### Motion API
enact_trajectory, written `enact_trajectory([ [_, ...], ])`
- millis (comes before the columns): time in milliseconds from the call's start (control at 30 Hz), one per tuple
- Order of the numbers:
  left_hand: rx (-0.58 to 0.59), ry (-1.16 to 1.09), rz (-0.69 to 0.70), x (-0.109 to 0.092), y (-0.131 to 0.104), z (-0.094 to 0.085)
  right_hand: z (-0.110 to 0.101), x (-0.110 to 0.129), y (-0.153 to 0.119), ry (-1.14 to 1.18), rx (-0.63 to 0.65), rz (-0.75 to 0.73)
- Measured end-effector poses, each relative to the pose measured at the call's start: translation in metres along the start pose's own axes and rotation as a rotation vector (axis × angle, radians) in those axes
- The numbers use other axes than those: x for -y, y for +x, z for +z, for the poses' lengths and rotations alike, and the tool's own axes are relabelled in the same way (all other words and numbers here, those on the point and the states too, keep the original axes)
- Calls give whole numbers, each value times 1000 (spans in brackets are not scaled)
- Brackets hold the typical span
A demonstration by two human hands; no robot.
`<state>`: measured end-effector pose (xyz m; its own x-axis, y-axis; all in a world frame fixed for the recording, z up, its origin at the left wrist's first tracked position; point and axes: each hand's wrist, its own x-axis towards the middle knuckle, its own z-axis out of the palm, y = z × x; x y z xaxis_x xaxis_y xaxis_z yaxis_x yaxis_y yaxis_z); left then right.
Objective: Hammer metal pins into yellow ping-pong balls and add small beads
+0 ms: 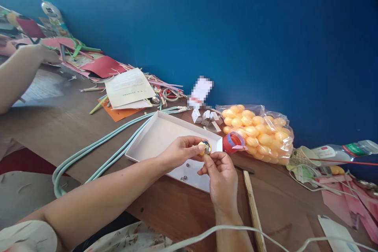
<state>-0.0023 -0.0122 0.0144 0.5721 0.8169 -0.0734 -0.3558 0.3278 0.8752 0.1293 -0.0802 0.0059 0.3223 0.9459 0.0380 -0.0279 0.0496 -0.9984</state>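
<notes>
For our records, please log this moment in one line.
left grip: pinching shiny round piece; right grip: touching it; white tray: small metal balls inside

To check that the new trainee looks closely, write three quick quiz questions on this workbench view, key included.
1. Multiple choice: What is at the fingertips of both the left hand and the right hand?
a) a plastic bottle
b) a shiny ball
c) a teal cord
2. True or false: In the picture, the clear bag of orange balls lies to the right of the shallow white box.
3. Short answer: Which loose things lie inside the shallow white box?

Key:
1. b
2. True
3. Small metal balls
</notes>
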Motion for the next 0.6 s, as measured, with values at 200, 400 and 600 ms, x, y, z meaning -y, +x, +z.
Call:
enact_trajectory([
  [200,-42,-36,-20,4,2,0,1,-2,2,-3,14,9],
  [400,-89,-131,-89,3,3,-1,-4,4,4,-67,-32,-49],
  [600,-88,-213,-79,0,5,-5,-17,45,-21,-195,-233,-210],
])
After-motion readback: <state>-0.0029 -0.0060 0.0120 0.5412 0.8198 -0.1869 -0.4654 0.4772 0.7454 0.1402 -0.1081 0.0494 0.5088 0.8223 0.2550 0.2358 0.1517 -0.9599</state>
